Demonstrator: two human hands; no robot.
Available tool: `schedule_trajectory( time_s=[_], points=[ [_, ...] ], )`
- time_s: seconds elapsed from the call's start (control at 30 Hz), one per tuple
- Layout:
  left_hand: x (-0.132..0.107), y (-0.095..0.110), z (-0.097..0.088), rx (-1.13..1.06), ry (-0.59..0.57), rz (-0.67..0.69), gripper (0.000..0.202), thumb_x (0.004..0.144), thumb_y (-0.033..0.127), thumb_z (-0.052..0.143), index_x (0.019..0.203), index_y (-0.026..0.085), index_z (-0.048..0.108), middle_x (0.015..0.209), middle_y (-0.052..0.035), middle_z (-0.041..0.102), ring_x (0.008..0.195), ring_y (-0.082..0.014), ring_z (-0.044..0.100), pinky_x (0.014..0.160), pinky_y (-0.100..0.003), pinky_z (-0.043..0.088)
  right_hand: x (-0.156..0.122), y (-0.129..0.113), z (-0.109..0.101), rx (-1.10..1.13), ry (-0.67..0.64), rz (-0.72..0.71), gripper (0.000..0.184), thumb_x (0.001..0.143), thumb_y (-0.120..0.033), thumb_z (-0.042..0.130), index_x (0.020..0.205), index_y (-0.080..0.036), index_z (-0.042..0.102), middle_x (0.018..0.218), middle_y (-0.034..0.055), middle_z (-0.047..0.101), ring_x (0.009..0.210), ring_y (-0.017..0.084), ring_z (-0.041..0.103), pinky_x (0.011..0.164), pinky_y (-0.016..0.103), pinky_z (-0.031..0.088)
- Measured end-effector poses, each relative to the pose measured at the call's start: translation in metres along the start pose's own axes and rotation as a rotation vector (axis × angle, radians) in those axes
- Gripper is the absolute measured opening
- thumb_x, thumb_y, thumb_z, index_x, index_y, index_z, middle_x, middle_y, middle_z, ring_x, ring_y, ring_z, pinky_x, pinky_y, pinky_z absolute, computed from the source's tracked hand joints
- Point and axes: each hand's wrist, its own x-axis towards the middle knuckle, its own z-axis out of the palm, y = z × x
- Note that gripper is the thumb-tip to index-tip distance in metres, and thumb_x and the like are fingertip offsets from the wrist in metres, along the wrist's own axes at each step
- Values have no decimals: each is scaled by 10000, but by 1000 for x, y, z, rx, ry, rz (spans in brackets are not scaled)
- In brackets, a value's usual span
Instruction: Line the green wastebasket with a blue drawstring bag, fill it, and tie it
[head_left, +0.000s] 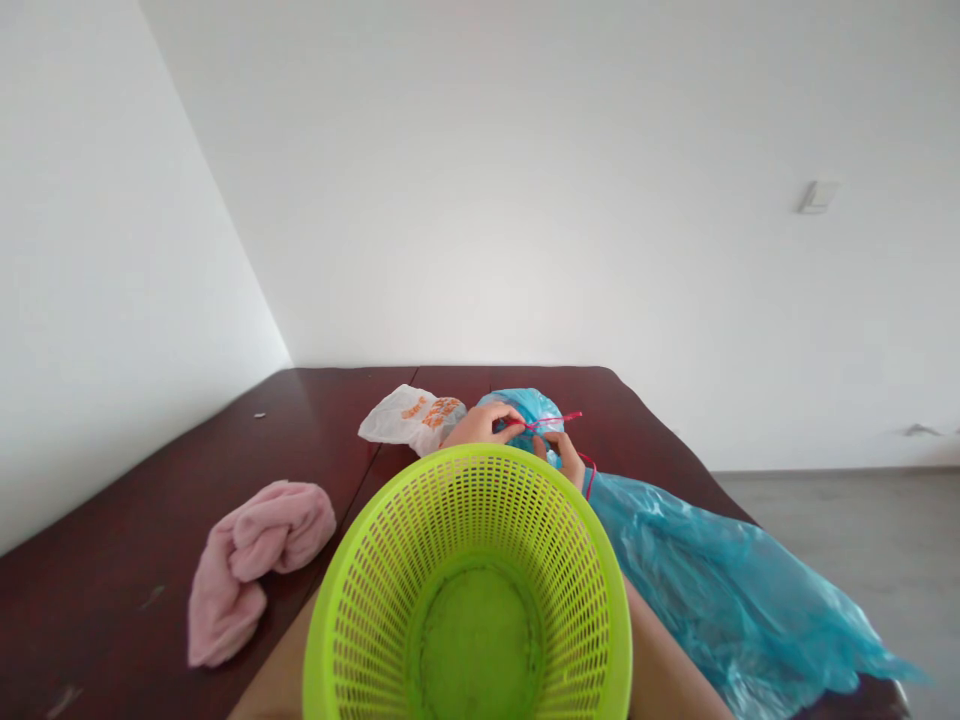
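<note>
Beyond the basket's far rim, my left hand [486, 424] pinches a thin red drawstring [556, 420] between thumb and fingers. My right hand [567, 462] is close beside it, its fingers curled at the same string and the blue plastic. Behind both hands sits a rounded bundle of blue plastic bag [529, 400]. A long, flat stretch of blue plastic [720, 580] spreads from my right hand toward the lower right. The green slotted basket [322, 610] stands between my forearms, close to the camera, and hides my wrists; nothing lies inside it.
A white plastic bag with orange print [401, 415] lies left of my hands. A pink plush knotted cloth [262, 560] rests on the left of the dark red table [150, 540]. White walls border the table; grey floor [840, 530] shows at the right.
</note>
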Motion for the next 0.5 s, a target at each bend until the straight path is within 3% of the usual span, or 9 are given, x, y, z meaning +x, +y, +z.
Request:
schedule_trajectory(
  time_s=[0.1,0.2,0.33,0.5],
  points=[
    [-1,-6,-1,104,7,-25,143,970,165,828,1078,255,802,1023,-20,815,916,-213,713,855,-319,512,-2,0,1,12,33,-45,280,1031,-535,736,934,-283,663,952,33,750,946,268,688,962,415,579],
    [-2,-12,3,9,103,-170,236,910,109,807,1070,272,751,939,11,760,846,-201,646,783,-299,454,-3,0,2,7,73,-123,193,1002,-451,731,907,-299,659,948,35,740,928,278,688,924,426,570],
    [5,-19,8,-230,127,-284,98,1035,213,716,1125,251,720,810,29,655,726,-175,573,690,-278,437,-2,4,3,-4,140,-160,146,989,-400,724,923,-284,664,962,42,726,927,272,669,911,424,553],
    [14,-13,8,-573,40,-369,219,1021,349,727,1196,226,683,948,-32,712,737,-173,661,707,-286,562,0,21,6,-9,180,-141,162,951,-379,739,939,-248,645,878,-12,669,818,208,601,817,364,506]
  ],
)
